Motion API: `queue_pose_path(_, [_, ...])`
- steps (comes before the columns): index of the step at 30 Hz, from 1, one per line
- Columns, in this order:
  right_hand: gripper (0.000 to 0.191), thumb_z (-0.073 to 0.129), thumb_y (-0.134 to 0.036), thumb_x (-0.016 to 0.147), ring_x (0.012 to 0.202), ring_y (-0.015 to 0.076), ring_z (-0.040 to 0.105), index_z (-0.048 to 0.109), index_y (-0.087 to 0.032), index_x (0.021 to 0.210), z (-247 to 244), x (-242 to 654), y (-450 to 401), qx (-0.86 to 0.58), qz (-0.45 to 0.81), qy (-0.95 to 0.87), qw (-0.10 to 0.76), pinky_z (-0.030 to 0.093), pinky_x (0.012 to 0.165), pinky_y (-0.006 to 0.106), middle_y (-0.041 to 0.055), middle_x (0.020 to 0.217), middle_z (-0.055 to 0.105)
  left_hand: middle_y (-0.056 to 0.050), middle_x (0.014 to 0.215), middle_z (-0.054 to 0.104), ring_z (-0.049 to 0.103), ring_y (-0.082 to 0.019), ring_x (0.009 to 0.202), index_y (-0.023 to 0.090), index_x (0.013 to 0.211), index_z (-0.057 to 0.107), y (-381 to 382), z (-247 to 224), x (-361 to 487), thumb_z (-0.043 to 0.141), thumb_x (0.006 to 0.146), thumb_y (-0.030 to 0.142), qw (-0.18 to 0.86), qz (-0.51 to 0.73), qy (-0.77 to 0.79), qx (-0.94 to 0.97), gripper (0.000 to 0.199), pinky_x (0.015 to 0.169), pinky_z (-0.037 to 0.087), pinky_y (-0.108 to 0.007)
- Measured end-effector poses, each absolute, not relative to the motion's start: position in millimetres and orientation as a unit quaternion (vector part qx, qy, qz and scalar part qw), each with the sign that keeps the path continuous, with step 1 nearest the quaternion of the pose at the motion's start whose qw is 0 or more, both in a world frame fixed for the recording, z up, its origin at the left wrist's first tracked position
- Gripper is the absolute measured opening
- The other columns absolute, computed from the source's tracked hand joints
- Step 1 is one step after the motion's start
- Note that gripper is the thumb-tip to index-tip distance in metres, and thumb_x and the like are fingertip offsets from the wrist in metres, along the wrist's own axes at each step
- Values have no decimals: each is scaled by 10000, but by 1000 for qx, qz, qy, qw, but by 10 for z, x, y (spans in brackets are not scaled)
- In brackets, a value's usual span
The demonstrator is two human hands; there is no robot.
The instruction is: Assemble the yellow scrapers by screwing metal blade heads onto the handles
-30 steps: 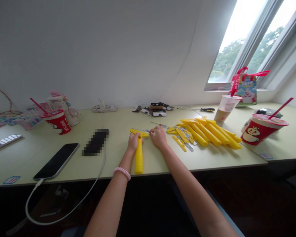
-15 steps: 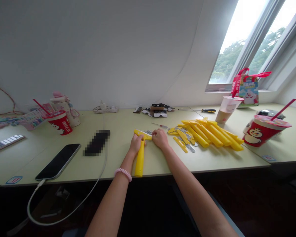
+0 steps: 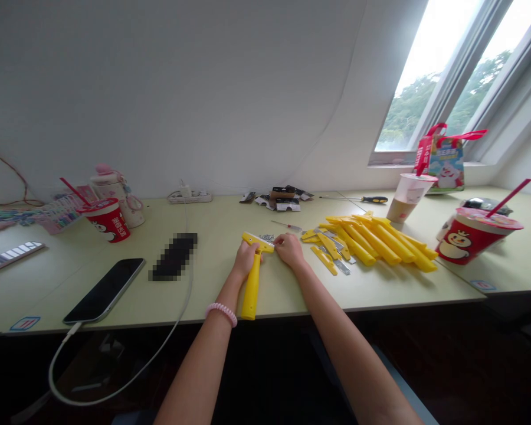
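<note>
A yellow scraper (image 3: pixel 251 286) with a T-shaped head is held in my left hand (image 3: pixel 244 260), its handle pointing toward the table's front edge. My right hand (image 3: pixel 289 249) is closed at the right end of the scraper's head, fingertips pinched together; whatever they hold is too small to make out. Behind the head lies a small pile of screws (image 3: pixel 266 238). A thin screwdriver (image 3: pixel 292 227) rests just beyond my right hand. To the right are flat yellow pieces with metal blades (image 3: pixel 327 245) and a stack of yellow handles (image 3: pixel 376 239).
Two phones (image 3: pixel 106 289) lie at left, one with a white cable. Red cups (image 3: pixel 473 239) stand at both sides, a drink cup (image 3: pixel 407 198) behind the handles. Torn black packaging (image 3: pixel 283 198), a larger screwdriver (image 3: pixel 374 199) and a power strip (image 3: pixel 190 198) lie near the wall.
My right hand has shifted very slightly at the end of the scraper's head. My left hand keeps its hold, and the rest looks the same.
</note>
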State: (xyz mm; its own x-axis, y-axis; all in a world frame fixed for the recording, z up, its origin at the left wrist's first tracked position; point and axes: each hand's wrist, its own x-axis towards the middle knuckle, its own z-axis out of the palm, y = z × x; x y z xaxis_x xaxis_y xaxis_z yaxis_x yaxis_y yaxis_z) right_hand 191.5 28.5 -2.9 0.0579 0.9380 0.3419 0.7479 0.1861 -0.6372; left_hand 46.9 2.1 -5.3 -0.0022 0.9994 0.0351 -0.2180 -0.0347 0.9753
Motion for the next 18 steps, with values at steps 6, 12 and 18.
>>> queue_pose_path(6, [197,573,-339,671,775,159,529,647,-170,740,110,1959,190,-528,305,-630,481,382,711,263,34,838,615,39,513,504,484,-98,389,165,795,401,-5,-12,479,518,669,253,540,553,435,462,193,389,359,-208])
queue_pose_path(12, [141,653,-285,580,780,150,527,648,-162,648,210,1923,87,-439,428,-661,433,365,715,256,29,848,606,56,482,490,468,-94,377,170,797,391,-5,-22,473,496,683,264,526,542,447,480,181,381,345,-200])
queue_pose_path(18, [153,664,-251,568,611,109,504,625,-159,684,170,1913,101,-429,514,-610,424,367,605,239,-10,635,579,47,486,507,481,-94,394,168,794,400,28,-70,460,497,686,268,523,535,440,496,176,397,355,-198])
